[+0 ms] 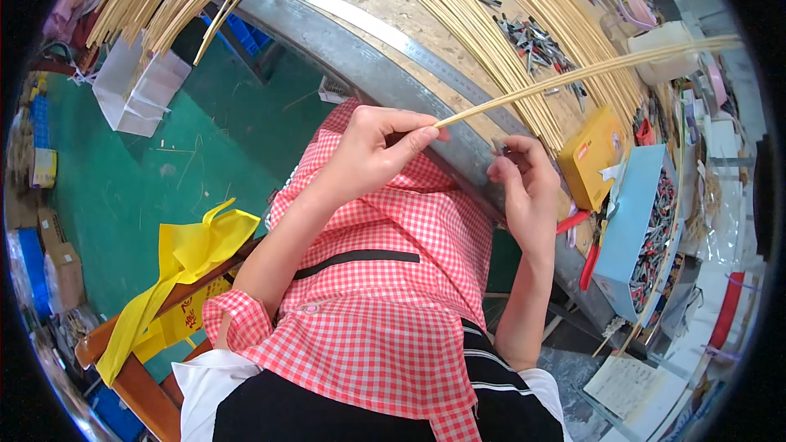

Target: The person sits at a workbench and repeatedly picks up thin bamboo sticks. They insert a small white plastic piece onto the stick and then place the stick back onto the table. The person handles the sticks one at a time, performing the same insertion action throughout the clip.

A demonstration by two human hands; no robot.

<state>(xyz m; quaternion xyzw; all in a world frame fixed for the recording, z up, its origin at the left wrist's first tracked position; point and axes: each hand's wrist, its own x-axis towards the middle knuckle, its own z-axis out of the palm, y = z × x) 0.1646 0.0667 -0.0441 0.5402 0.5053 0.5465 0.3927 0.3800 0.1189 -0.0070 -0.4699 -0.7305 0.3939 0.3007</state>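
Note:
My left hand [378, 147] is closed in a pinch on the near end of a slim bundle of pale, cane-like sticks [565, 78]. From there the bundle runs up and right over the workbench, bending slightly along its length. Just right of that end, my right hand [528, 188] is raised with thumb and fingers curled together. A small dark object [499, 146] shows at its fingertips, too small to name for certain. The right hand is apart from the sticks. Both hands are at the bench's near edge, above a red-and-white checked apron [368, 237].
On the bench lie a long metal ruler [393, 37], rows of sticks [458, 24] and scattered small clips [536, 45]. At right stand a yellow box [591, 160] and a light-blue box [626, 233] full of clips. Yellow cloth [201, 250] hangs over a wooden chair [135, 389] at left.

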